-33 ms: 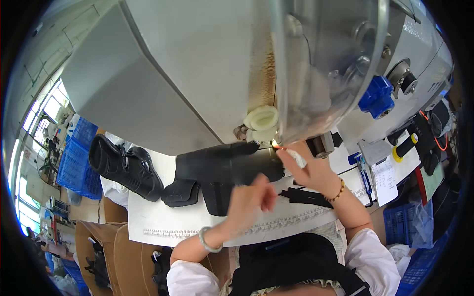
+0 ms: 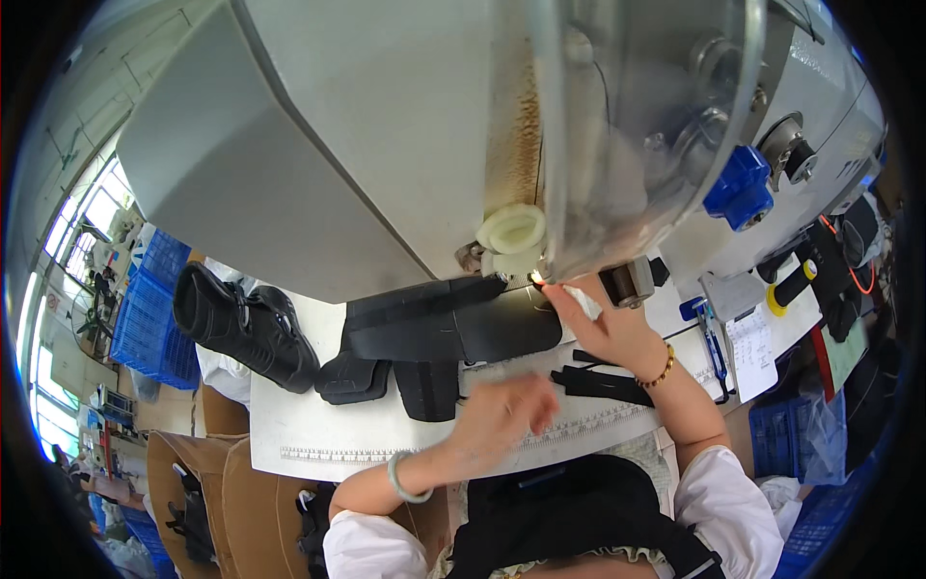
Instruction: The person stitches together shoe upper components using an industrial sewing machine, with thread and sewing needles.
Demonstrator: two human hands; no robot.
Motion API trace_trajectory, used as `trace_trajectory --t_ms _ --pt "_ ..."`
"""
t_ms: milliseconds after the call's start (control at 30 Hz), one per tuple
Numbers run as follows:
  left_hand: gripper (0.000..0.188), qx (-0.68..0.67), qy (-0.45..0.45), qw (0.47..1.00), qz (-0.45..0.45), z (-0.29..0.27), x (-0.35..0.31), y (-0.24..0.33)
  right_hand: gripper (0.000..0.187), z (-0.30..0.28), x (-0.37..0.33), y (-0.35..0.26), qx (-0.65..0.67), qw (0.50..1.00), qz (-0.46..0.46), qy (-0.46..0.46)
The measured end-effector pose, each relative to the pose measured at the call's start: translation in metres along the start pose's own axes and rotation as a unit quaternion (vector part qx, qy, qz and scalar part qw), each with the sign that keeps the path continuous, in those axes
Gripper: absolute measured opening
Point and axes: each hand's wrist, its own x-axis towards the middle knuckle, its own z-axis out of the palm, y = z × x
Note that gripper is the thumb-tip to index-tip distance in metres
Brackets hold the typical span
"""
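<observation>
A long black padded piece [image 2: 506,330] lies under the head of a grey sewing machine [image 2: 338,145], with a small light glowing by the needle area. At its right end, beside that light, my right hand [image 2: 622,338] has thumb and forefinger brought together; what they pinch is too small to make out. My left hand [image 2: 502,420] hovers over the table in front of the piece, fingers curled and smeared by motion. Nearby are another black padded piece [image 2: 426,391], a stack of black padded pieces [image 2: 352,376] and some black strips [image 2: 603,384].
A black boot [image 2: 246,328] stands at the table's left. A ruler strip [image 2: 386,455] runs along the front edge of the white table [image 2: 280,425]. To the right lie a paper slip [image 2: 750,357], a blue tool [image 2: 714,357] and a spool [image 2: 793,288]. Blue crates [image 2: 149,318] and cardboard boxes [image 2: 193,449] surround the table.
My left hand has drawn back toward me, off the black padded piece, whose near edge now shows more fully. My right hand stays by the needle area.
</observation>
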Motion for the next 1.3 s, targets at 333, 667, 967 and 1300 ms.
trace_trajectory --t_ms 333,667,967,1300 --pt "0.034 0.284 0.118 0.946 0.106 -0.089 0.062 0.028 0.024 -0.003 0.001 0.011 0.018 0.999 -0.024 -0.038" --pt "0.042 0.292 -0.046 0.955 -0.025 -0.103 0.084 0.049 0.027 -0.007 0.000 0.019 -0.052 0.993 -0.090 -0.054" --pt "0.061 0.245 0.085 0.957 0.126 -0.091 0.077 0.045 0.040 -0.012 -0.013 0.015 -0.197 0.929 0.072 -0.306" --pt "0.053 0.073 0.077 0.991 0.082 -0.094 0.081 0.037 0.028 0.001 -0.005 0.025 -0.088 0.994 -0.047 -0.037"
